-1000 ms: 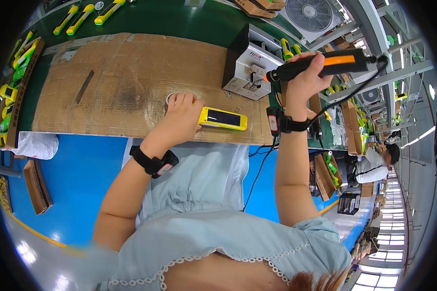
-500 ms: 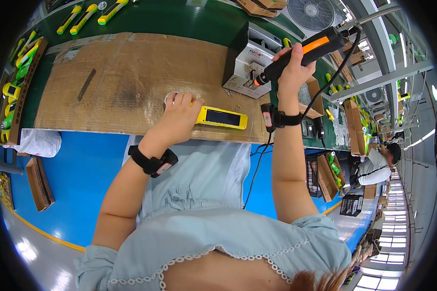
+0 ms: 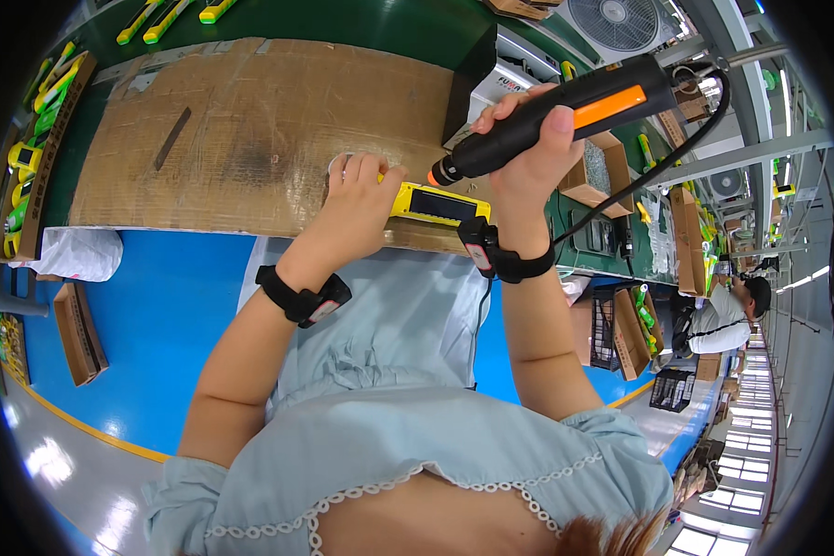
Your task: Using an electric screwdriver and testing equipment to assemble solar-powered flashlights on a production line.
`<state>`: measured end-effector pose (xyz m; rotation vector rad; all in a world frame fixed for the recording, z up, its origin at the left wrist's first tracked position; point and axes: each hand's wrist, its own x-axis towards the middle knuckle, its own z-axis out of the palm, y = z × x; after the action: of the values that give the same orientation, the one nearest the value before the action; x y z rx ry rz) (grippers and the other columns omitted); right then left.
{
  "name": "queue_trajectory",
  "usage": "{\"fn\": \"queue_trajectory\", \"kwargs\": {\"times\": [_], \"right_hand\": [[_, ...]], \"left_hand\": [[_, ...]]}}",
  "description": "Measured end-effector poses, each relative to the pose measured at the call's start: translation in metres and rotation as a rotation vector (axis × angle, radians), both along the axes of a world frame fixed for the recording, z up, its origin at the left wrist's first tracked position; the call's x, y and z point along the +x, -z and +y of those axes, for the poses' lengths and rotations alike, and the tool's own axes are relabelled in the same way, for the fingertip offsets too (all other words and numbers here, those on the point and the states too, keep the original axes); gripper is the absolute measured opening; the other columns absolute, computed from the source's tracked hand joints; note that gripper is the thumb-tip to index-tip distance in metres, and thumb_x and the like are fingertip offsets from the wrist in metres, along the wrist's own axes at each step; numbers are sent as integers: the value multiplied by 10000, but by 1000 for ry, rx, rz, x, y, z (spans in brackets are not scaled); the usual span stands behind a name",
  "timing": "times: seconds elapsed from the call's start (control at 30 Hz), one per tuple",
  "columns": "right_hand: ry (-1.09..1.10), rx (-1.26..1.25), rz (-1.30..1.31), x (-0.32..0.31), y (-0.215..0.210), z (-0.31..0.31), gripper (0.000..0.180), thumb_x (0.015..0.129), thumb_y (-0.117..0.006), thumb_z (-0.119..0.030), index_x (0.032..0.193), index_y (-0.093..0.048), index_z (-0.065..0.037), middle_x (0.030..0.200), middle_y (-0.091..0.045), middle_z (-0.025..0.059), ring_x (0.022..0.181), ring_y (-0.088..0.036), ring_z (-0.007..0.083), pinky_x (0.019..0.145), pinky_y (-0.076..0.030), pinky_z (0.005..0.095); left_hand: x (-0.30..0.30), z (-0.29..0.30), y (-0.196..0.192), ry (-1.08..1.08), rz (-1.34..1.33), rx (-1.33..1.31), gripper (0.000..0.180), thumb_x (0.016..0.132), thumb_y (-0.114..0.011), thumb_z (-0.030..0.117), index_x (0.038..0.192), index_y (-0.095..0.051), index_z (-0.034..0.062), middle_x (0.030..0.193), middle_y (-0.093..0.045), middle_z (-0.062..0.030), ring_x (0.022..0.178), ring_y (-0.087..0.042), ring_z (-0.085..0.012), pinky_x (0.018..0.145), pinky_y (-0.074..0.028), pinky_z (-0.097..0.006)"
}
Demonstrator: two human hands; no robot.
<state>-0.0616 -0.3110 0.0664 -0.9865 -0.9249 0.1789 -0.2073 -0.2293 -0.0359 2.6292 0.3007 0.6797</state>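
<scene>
Cardboard sheet (image 3: 250,130) covering the green bench. Left hand (image 3: 361,199), fingers curled, pressing down the left end of a yellow handheld device (image 3: 435,204) lying at the sheet's near edge. Right hand (image 3: 528,148) closed around a black-and-orange electric screwdriver (image 3: 565,116) (corded), tip just above the device.

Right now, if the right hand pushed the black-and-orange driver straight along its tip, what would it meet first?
Most likely the yellow device that the left hand steadies on the cardboard sheet. The right hand aims the driver down-left at it; the remaining gap is unclear.
</scene>
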Motion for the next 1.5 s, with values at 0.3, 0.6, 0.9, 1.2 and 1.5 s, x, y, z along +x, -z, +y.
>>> {"fn": "queue_trajectory", "kwargs": {"times": [0.3, 0.6, 0.9, 1.2, 1.5], "right_hand": [[-26, 8, 3, -7, 15, 17, 225, 884, -567, -205, 898, -476, 0, 654, -575, 92, 551, -568, 154, 513, -464, 260], [-116, -54, -20, -2, 25, 27, 290, 866, -591, -266, 889, -474, -2, 667, -559, 107, 556, -565, 174, 514, -482, 288], [-48, -91, -70, -8, 27, 24, 286, 888, -563, -270, 913, -480, 3, 691, -560, 113, 580, -573, 192, 530, -494, 313], [115, 250, 38, -2, -56, -23, 347, 885, -573, -337, 946, -481, -7, 668, -572, 112, 535, -561, 174, 486, -462, 270], [308, -45, -6, 34, -30, -75, 269, 878, -596, -239, 925, -487, 2, 674, -574, 90, 553, -553, 152, 511, -443, 252]], "left_hand": [[1, 4, -1, 11, 9, -48, 578, 576, -568, -86, 1139, -493, 19, 1114, -443, -191, 1105, -394, -406, 1012, -262, -494], [8, 12, 4, 52, 31, -76, 539, 565, -575, -23, 1094, -482, 7, 1108, -443, -189, 1104, -392, -397, 992, -270, -476], [11, 15, 6, 72, 39, -25, 526, 570, -607, 20, 1079, -473, 6, 1076, -467, -179, 1116, -407, -356, 1003, -266, -479], [-5, 1, 6, 86, -62, 4, 530, 639, -701, 40, 1113, -464, 8, 1072, -469, -177, 1065, -439, -371, 984, -315, -468], [-62, 10, -26, -97, -171, -167, 562, 696, -688, -3, 1190, -420, 8, 1171, -401, -210, 1119, -392, -384, 981, -333, -421]]}}
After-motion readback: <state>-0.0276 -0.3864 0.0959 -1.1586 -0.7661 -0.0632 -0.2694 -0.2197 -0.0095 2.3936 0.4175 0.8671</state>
